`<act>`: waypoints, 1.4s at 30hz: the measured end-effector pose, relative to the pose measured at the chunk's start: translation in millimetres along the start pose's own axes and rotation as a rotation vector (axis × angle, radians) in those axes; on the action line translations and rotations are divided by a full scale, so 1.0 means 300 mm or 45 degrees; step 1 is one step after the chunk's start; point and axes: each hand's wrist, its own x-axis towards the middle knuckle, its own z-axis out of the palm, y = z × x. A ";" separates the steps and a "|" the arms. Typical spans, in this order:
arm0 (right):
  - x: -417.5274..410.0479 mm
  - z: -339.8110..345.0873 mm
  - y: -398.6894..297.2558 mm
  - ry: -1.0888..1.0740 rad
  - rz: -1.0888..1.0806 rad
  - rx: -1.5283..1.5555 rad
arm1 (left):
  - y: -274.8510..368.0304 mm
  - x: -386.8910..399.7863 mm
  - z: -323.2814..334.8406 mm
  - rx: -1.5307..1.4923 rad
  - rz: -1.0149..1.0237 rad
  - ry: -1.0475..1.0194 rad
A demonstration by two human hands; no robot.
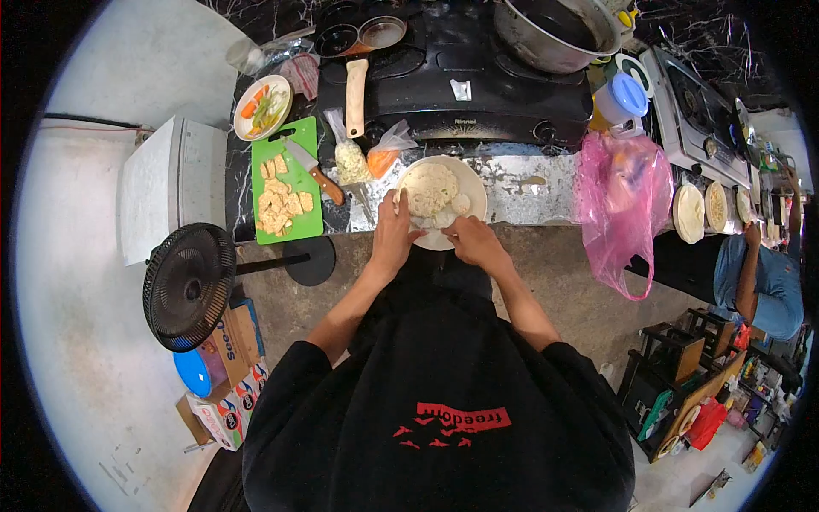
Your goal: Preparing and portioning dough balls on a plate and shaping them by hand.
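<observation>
A pale round plate (478,185) lies at the counter's front edge, bearing a large mound of pale dough-like mixture (430,189) and a small ball (461,203) of what looks like the same mixture. My left hand (395,230) is at the plate's left rim, thumb reaching over the near part. At the near right rim is my right hand (472,242), its fingers curled; whether a small piece is pinched in them is hidden. To the left, a green cutting board (307,224) carries cut light-brown pieces (275,205) and a knife with a wooden handle (326,185).
Behind the plate stand bags of chopped food (350,163) and orange food (382,159), then a black gas stove (448,115) with a pan and large pot (556,38). A pink plastic bag (624,205) overhangs the counter at right. A fan (190,288) stands lower left; a person (758,281) is far right.
</observation>
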 end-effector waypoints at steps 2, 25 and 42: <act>0.024 0.001 0.029 -0.017 -0.006 0.100 | -0.006 0.002 -0.002 -0.008 0.011 -0.024; 0.011 -0.142 0.152 -0.139 0.317 0.950 | 0.027 0.051 0.028 0.356 0.284 -0.048; -0.120 -0.114 0.003 0.288 0.212 0.307 | -0.035 0.149 0.025 0.396 0.502 -0.417</act>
